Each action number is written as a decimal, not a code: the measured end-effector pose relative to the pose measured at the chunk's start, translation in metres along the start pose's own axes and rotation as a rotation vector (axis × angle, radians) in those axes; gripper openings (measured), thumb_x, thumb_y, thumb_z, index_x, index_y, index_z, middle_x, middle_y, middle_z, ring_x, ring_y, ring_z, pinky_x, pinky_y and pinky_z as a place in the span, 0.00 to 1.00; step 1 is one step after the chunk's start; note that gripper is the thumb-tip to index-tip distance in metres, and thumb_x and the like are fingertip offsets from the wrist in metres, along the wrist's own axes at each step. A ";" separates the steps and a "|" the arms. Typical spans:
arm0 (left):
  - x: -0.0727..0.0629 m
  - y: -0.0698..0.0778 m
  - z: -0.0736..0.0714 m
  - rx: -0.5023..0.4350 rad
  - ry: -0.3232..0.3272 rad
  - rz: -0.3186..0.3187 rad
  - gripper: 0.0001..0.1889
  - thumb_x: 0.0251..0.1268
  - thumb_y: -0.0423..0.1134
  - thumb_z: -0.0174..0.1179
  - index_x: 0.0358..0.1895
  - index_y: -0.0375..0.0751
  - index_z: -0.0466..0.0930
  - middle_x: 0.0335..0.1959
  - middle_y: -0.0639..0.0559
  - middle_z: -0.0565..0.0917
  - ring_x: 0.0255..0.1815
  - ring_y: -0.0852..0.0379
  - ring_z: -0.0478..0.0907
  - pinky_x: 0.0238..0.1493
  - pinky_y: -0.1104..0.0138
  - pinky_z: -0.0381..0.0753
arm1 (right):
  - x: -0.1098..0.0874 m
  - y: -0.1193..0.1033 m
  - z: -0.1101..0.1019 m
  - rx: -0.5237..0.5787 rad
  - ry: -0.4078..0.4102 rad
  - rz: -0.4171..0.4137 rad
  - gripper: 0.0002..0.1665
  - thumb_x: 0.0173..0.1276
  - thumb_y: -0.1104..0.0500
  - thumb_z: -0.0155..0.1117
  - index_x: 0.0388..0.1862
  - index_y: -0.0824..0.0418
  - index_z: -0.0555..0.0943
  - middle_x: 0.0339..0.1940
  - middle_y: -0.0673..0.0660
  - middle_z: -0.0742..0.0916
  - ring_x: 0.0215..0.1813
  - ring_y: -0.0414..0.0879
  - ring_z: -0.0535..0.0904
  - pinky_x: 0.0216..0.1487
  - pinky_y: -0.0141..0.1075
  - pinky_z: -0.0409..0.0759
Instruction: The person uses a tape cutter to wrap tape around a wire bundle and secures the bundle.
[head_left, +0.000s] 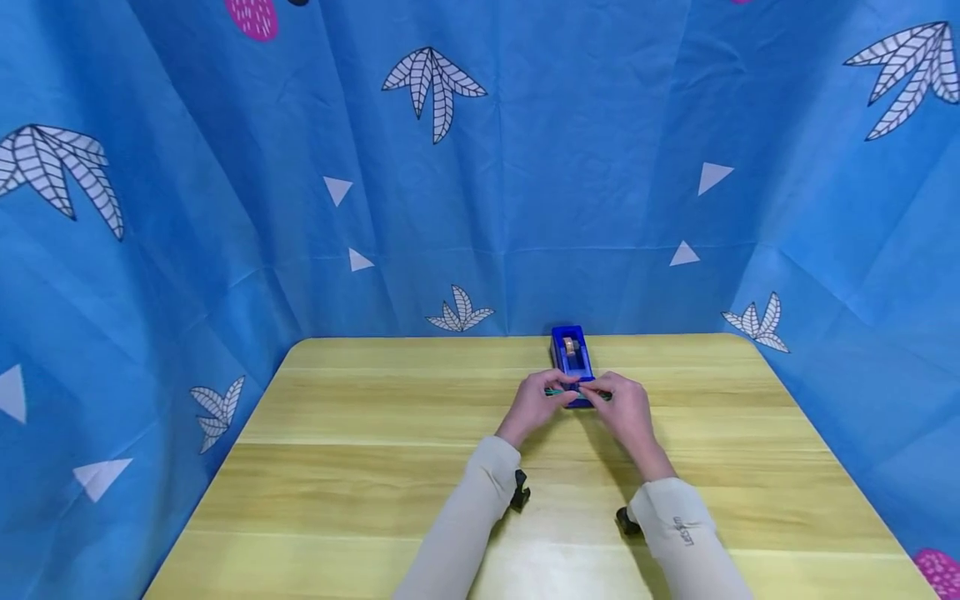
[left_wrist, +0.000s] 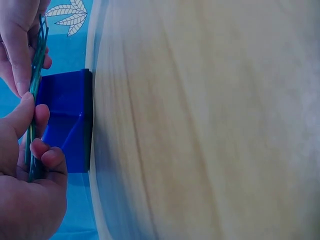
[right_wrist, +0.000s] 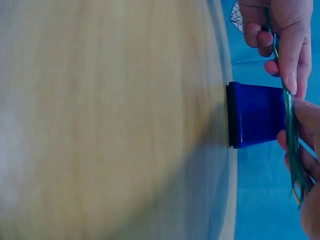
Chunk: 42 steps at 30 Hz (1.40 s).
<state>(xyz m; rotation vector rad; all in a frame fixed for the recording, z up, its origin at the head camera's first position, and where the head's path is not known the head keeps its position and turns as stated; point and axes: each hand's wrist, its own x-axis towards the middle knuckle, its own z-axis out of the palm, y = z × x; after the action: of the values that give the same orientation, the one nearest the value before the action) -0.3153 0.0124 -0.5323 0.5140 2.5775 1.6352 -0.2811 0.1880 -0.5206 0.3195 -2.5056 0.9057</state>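
Observation:
A thin bundle of green strands [right_wrist: 291, 145] lies crosswise between my two hands, above the near end of a blue tape dispenser [head_left: 558, 354]. My left hand [head_left: 534, 402] pinches the bundle between thumb and fingers on one side. On the other side my right hand [head_left: 626, 410] pinches it too, the fingertips of both hands close together at its middle. In the right wrist view the strands fan out loosely at one end, with a yellow-orange one among them. A small roll of tape [head_left: 569, 345] sits inside the dispenser.
The dispenser stands near the far edge of a light wooden table [head_left: 360, 467]. Behind the table hangs a blue curtain [head_left: 585, 167] printed with white leaves and triangles. Dark wrist cameras [head_left: 519, 492] are strapped at both cuffs.

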 end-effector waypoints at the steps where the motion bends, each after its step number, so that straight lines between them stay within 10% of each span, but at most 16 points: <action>1: 0.000 0.000 -0.001 0.003 0.000 -0.003 0.12 0.70 0.43 0.68 0.54 0.56 0.89 0.55 0.59 0.88 0.47 0.64 0.81 0.44 0.71 0.83 | 0.000 0.000 0.000 0.004 0.001 -0.004 0.08 0.65 0.61 0.77 0.41 0.62 0.92 0.32 0.57 0.90 0.27 0.44 0.80 0.29 0.33 0.75; 24: 0.001 -0.004 -0.002 -0.037 -0.003 -0.027 0.11 0.69 0.42 0.69 0.53 0.58 0.89 0.55 0.61 0.88 0.46 0.65 0.80 0.40 0.71 0.83 | 0.001 0.004 0.007 -0.069 0.018 -0.089 0.08 0.62 0.63 0.79 0.40 0.63 0.93 0.27 0.53 0.87 0.25 0.41 0.76 0.28 0.34 0.74; 42: 0.003 -0.005 -0.008 -0.086 -0.056 -0.009 0.14 0.67 0.40 0.71 0.55 0.52 0.89 0.46 0.54 0.89 0.33 0.66 0.77 0.24 0.73 0.71 | 0.003 -0.006 -0.002 -0.041 -0.114 -0.095 0.07 0.65 0.67 0.75 0.42 0.66 0.92 0.27 0.55 0.85 0.25 0.41 0.72 0.26 0.31 0.70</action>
<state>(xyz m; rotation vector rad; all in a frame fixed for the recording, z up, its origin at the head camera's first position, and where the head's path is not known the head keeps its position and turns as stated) -0.3207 0.0042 -0.5329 0.5332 2.4539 1.6943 -0.2806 0.1847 -0.5149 0.4850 -2.5847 0.8185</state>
